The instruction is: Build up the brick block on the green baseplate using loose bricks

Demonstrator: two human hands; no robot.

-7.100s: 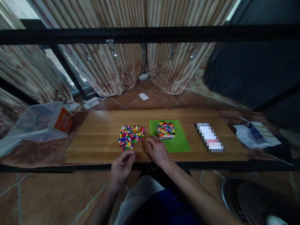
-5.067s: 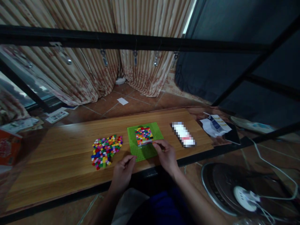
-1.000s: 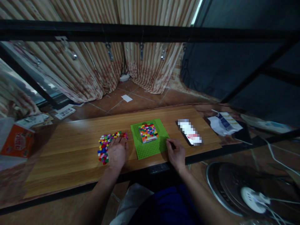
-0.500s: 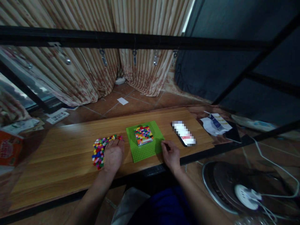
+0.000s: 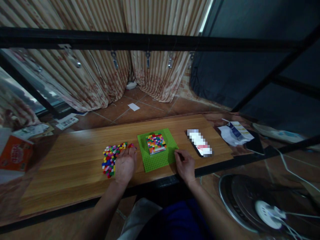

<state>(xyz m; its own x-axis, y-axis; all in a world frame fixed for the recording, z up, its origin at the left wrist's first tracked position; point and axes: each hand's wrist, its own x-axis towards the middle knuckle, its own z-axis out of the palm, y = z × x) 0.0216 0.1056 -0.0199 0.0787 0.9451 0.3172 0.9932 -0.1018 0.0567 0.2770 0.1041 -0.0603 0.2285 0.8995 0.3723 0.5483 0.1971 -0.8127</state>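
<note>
My left hand (image 5: 125, 165) lies palm down at the right side of a pile of small multicoloured building bricks (image 5: 109, 160). Its fingers reach forward over the bricks, and the fingertips are partly hidden. A green baseplate (image 5: 158, 162) lies to the right of the pile. On it stands a low, flat block of many-coloured bricks (image 5: 156, 143) with a whitish lower edge. By the baseplate's right edge, my right hand (image 5: 185, 164) is closed, with thumb and forefinger together. Whatever may be between those fingers is too small to make out.
A phone (image 5: 199, 142) with a blurred screen lies right of the baseplate on the wooden tabletop (image 5: 75, 166). Papers (image 5: 235, 133) sit past the right end. A dark metal bar (image 5: 160, 42) with hanging clips crosses ahead. A white power strip (image 5: 268, 213) stands low at right.
The whole view has shifted slightly, so things appear a little further right. Both hands stay almost in place beside the bricks and the baseplate.
</note>
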